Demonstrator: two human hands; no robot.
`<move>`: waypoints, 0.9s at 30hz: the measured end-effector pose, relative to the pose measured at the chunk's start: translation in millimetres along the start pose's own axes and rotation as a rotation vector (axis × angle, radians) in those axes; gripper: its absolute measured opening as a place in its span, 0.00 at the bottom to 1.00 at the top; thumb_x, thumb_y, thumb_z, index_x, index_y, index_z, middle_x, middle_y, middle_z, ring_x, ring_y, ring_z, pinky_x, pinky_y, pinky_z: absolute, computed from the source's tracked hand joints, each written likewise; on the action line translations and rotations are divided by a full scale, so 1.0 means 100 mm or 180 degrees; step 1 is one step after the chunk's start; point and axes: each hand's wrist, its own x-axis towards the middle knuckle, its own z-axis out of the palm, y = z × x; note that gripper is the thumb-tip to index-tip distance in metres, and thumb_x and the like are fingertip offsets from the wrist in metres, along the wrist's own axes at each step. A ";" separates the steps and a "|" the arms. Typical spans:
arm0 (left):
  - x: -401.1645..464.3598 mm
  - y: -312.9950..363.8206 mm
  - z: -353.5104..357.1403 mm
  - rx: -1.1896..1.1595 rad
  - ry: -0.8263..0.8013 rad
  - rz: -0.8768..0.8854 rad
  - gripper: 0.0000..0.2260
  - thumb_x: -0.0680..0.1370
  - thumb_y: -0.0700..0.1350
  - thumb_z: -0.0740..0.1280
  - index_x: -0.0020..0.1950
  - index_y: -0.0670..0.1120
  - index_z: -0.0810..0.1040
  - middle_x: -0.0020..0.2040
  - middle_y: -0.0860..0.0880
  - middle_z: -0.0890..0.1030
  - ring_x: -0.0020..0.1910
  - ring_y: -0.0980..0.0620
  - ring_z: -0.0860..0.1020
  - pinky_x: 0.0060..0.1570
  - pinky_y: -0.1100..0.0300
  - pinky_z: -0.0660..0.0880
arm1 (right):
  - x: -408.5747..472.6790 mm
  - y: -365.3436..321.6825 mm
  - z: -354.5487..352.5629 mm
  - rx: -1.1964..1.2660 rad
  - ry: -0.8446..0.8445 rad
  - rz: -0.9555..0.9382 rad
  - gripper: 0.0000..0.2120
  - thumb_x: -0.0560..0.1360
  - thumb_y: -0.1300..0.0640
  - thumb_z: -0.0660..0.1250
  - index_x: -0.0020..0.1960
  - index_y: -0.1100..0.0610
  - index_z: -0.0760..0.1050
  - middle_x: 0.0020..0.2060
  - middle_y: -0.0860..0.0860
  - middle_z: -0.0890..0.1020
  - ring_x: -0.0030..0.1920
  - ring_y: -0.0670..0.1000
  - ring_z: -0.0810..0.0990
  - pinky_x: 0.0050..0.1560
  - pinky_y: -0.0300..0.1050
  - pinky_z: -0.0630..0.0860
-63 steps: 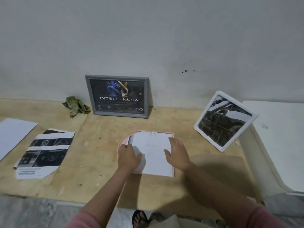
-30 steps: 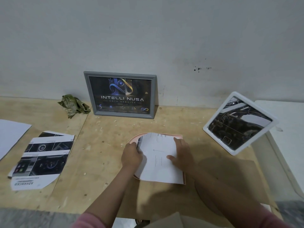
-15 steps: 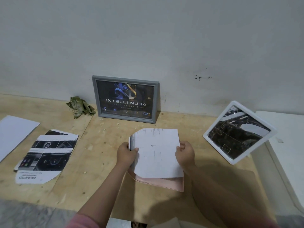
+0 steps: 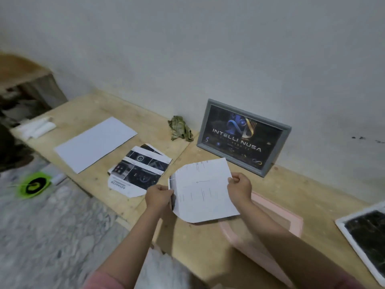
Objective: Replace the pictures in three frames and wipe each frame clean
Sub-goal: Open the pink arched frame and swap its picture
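I hold a white sheet [image 4: 203, 189], its blank back facing me, above the wooden table [image 4: 302, 197]. My left hand [image 4: 158, 196] pinches its left edge and my right hand [image 4: 240, 187] pinches its right edge. Under my right forearm a pink frame [image 4: 279, 215] lies flat, empty in the middle. A grey frame [image 4: 244, 137] with a dark "INTELLI NUSA" picture leans on the wall. A white frame [image 4: 363, 234] with a dark picture sits at the right edge. A crumpled green cloth [image 4: 180, 128] lies beside the grey frame.
Printed pictures [image 4: 139, 170] and a blank white sheet [image 4: 94, 143] lie on the table's left part. White rolled items [image 4: 35, 127] sit at its far left end. A green round object [image 4: 34, 185] is on the marble floor beyond the table's edge.
Both hands lifted the sheet off the pink frame and carried it left. My view has swung left, so the frames now appear further right.
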 end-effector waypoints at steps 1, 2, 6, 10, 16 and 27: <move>0.11 -0.04 -0.19 -0.0068 0.0070 -0.0035 0.07 0.70 0.37 0.72 0.32 0.43 0.78 0.32 0.44 0.80 0.35 0.44 0.77 0.46 0.46 0.79 | -0.02 -0.09 0.20 -0.0032 -0.0075 -0.0068 0.05 0.76 0.62 0.63 0.49 0.56 0.77 0.42 0.50 0.81 0.44 0.53 0.80 0.44 0.43 0.75; 0.24 -0.08 -0.45 -0.0148 0.0150 -0.0062 0.06 0.69 0.37 0.73 0.33 0.42 0.79 0.33 0.44 0.80 0.36 0.43 0.78 0.47 0.46 0.80 | -0.07 -0.22 0.48 -0.0093 -0.0142 -0.0125 0.05 0.75 0.61 0.63 0.46 0.53 0.77 0.40 0.48 0.81 0.43 0.53 0.80 0.46 0.45 0.77; 0.64 -0.14 -1.33 -0.0336 0.0413 -0.0084 0.09 0.70 0.37 0.73 0.31 0.42 0.77 0.32 0.43 0.79 0.32 0.45 0.77 0.44 0.48 0.79 | -0.27 -0.67 1.43 -0.0207 -0.0300 -0.0222 0.06 0.74 0.56 0.64 0.40 0.46 0.74 0.38 0.41 0.79 0.41 0.48 0.79 0.50 0.52 0.78; 1.04 -0.16 -2.03 -0.0474 0.0549 -0.0142 0.10 0.70 0.32 0.71 0.31 0.43 0.75 0.31 0.43 0.77 0.33 0.46 0.76 0.42 0.50 0.78 | -0.41 -1.11 2.27 -0.0082 -0.0487 -0.0278 0.04 0.75 0.57 0.64 0.45 0.51 0.77 0.39 0.44 0.80 0.41 0.49 0.79 0.49 0.51 0.78; 1.68 0.01 -2.61 -0.0458 0.0766 -0.0070 0.14 0.70 0.32 0.69 0.30 0.46 0.71 0.34 0.42 0.75 0.35 0.46 0.74 0.40 0.55 0.74 | -0.32 -1.73 3.20 -0.0127 -0.0790 -0.0558 0.07 0.74 0.63 0.62 0.49 0.58 0.77 0.42 0.52 0.80 0.43 0.55 0.80 0.40 0.45 0.76; 2.97 0.21 -2.73 0.0006 0.0896 -0.0292 0.09 0.72 0.36 0.67 0.51 0.41 0.75 0.49 0.42 0.80 0.46 0.45 0.78 0.40 0.60 0.69 | 0.48 -2.29 4.53 -0.1019 -0.1263 -0.1015 0.20 0.75 0.65 0.60 0.67 0.61 0.69 0.66 0.57 0.70 0.60 0.56 0.74 0.50 0.40 0.69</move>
